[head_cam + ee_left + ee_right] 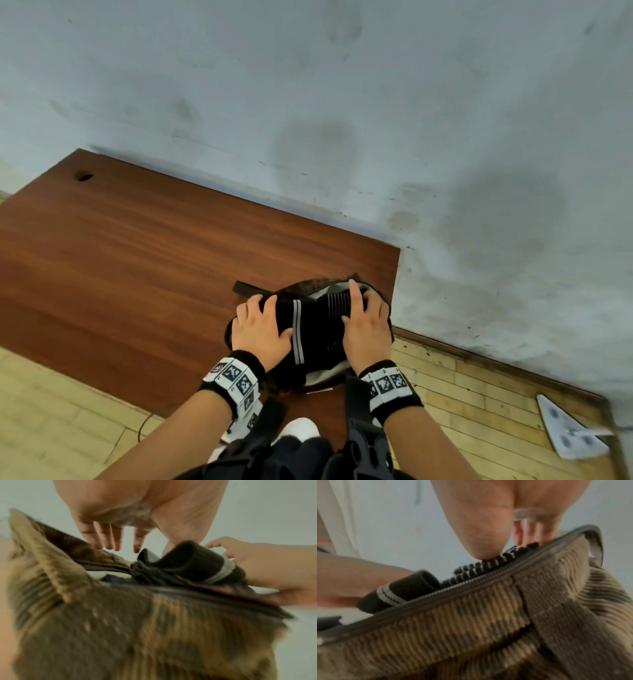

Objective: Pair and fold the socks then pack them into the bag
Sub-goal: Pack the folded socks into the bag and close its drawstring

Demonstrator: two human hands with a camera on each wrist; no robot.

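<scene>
A brown corduroy bag lies open near the table's right front corner. Black socks with white stripes are bunched in its open mouth. My left hand lies flat on the socks' left end with its fingers spread. My right hand presses their right end, index finger stretched toward the far rim. The left wrist view has the left fingers hanging over a rolled black sock and the bag. In the right wrist view my thumb rests on a striped sock above the zip edge.
The brown wooden table stands against a grey wall, with a cable hole at its far left. A dark strap sticks out behind the bag. A white flat object lies on the wooden floor at the right.
</scene>
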